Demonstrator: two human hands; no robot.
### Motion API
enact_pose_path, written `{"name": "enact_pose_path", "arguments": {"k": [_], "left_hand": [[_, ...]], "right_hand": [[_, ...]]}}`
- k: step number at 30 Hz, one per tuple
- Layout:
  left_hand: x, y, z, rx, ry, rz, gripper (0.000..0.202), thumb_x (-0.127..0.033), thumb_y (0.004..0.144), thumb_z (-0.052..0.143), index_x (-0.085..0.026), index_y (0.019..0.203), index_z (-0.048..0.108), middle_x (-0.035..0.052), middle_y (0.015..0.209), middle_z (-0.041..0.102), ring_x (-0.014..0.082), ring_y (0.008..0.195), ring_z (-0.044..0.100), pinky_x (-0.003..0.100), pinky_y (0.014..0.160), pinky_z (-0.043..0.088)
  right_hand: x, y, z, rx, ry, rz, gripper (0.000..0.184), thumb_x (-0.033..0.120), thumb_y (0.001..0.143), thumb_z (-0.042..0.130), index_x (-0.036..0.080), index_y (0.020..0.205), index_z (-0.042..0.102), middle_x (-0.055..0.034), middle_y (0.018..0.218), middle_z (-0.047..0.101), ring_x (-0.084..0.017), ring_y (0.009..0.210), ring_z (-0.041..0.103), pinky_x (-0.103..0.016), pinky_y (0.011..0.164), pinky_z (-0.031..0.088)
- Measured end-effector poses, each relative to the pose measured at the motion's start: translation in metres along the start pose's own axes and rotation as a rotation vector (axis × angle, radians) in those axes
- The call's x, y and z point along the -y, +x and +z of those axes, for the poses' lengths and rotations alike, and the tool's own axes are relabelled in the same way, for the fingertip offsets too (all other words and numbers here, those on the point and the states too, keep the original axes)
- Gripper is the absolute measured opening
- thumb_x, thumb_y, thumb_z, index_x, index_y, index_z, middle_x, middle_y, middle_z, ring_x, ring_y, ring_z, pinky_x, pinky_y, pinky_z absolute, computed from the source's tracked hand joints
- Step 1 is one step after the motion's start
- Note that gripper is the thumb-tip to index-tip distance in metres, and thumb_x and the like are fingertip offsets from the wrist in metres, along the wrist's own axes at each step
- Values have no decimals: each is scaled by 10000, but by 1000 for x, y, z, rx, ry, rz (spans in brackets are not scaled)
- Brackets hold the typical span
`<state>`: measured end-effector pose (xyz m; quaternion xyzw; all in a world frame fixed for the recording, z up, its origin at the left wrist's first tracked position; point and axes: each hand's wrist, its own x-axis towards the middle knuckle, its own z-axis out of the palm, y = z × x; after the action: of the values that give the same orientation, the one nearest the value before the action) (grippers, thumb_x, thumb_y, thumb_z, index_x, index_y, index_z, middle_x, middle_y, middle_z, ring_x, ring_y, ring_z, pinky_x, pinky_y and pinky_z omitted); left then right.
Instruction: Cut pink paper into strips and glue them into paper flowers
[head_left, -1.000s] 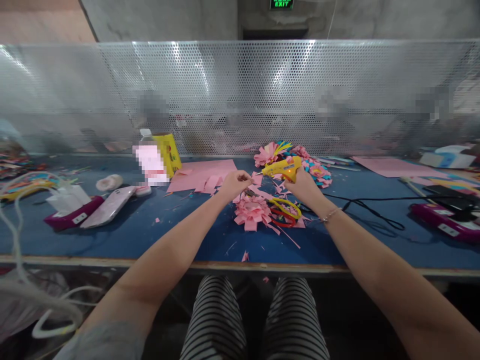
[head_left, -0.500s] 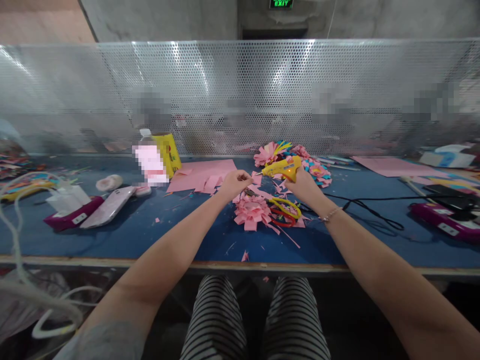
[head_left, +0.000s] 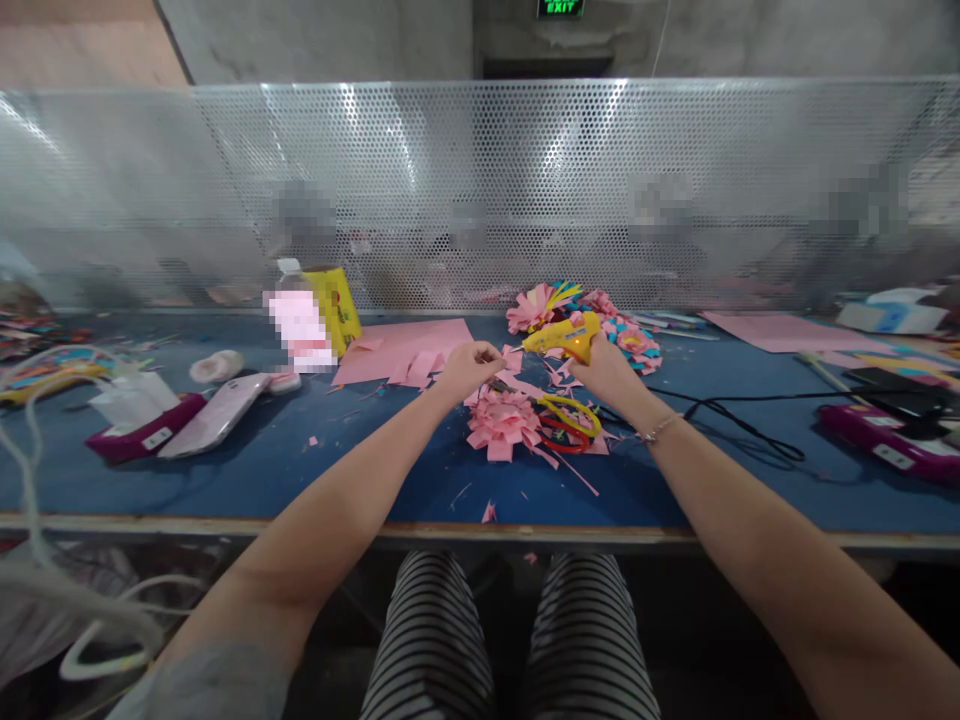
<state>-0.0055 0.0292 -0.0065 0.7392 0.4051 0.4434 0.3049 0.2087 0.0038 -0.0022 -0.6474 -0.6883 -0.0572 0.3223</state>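
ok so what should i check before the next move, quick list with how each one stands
- Glue gun in hand: ok, gripped in the right hand.
- Nozzle clear of fingers: not ok, it points toward the left hand and looks close.
- Piece between left fingertips: cannot tell, they look pinched but anything held is too small to see.
- Flower set down: ok, on the table just below the hands.
- Scissors shut: cannot tell, the blades are hidden.
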Motion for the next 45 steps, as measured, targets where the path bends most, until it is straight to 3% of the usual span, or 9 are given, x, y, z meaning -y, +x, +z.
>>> {"name": "enact_pose_path", "arguments": {"k": [9, 20, 37, 45], "left_hand": [[3, 0, 1, 48, 60, 26, 142, -278, 631, 551, -138, 615, 535, -30, 491, 505, 68, 456, 472, 197, 477, 360], [7, 1, 4, 95, 35, 15, 157, -291, 632, 561, -136, 615, 538, -31, 483, 502, 64, 445, 459, 194, 463, 356], [7, 3, 0, 47, -38, -42, 134, -258, 645, 554, -133, 611, 520, -39, 453, 486, 52, 413, 445, 181, 452, 347], [5, 2, 1, 35, -62, -45, 131, -254, 633, 567, -132, 612, 524, -36, 476, 495, 55, 436, 471, 182, 462, 356]], "right_hand": [[-4, 1, 1, 13, 21, -17, 345, 225, 640, 473, 93, 959, 479, -140, 887, 590, -228, 782, 558, -287, 625, 417], [-6, -1, 3, -1, 2, -20, 404, 332, 646, 502, 103, 978, 488, -149, 921, 589, -248, 821, 563, -308, 652, 426], [-11, 1, 6, 84, -38, 24, 471, 417, 639, 548, 115, 998, 510, -145, 935, 591, -243, 832, 569, -318, 654, 427], [-19, 1, 12, 163, -81, -74, 348, 403, 628, 597, 187, 901, 581, -90, 862, 596, -231, 800, 570, -331, 665, 436]]}}
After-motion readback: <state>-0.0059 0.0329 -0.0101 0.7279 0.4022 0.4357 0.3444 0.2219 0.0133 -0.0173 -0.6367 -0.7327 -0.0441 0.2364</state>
